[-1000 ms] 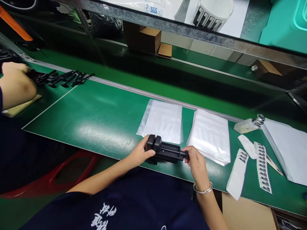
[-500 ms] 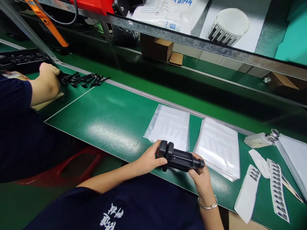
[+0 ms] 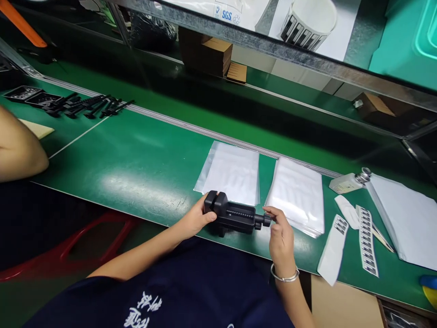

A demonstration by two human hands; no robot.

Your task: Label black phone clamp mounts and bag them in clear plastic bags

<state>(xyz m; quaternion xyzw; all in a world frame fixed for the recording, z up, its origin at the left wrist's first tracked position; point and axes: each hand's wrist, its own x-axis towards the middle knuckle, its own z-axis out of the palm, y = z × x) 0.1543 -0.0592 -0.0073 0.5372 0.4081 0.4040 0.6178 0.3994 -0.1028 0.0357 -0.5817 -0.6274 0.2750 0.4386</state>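
A black screw clamp (image 3: 235, 216) with two thick jaw pads at its left end, a threaded rod along its open body and a knob (image 3: 262, 221) at its right end is held above the bench's front edge. My left hand (image 3: 196, 221) is closed around the jaw end, thumb on the near side. At the knob end is my right hand (image 3: 282, 234), its forefinger stretched to the knob and its thumb off it; whether the fingertip touches cannot be made out. Behind the clamp lie two stacks of clear plastic bags, the left stack (image 3: 232, 168) and the right stack (image 3: 297, 196).
On the right are a metal-topped bottle (image 3: 346, 183), label strips (image 3: 367, 241), tweezers (image 3: 384, 239) and white sheets (image 3: 406, 218). Black parts (image 3: 92, 105) lie at the far left, near a co-worker's arm (image 3: 20, 148). A metal shelf (image 3: 273, 52) crosses above, holding a label roll (image 3: 307, 25).
My right hand has loosened from the clamp's right end, its thumb now off it. My left hand keeps its hold. The view has shifted right, and the co-worker's hand has left it.
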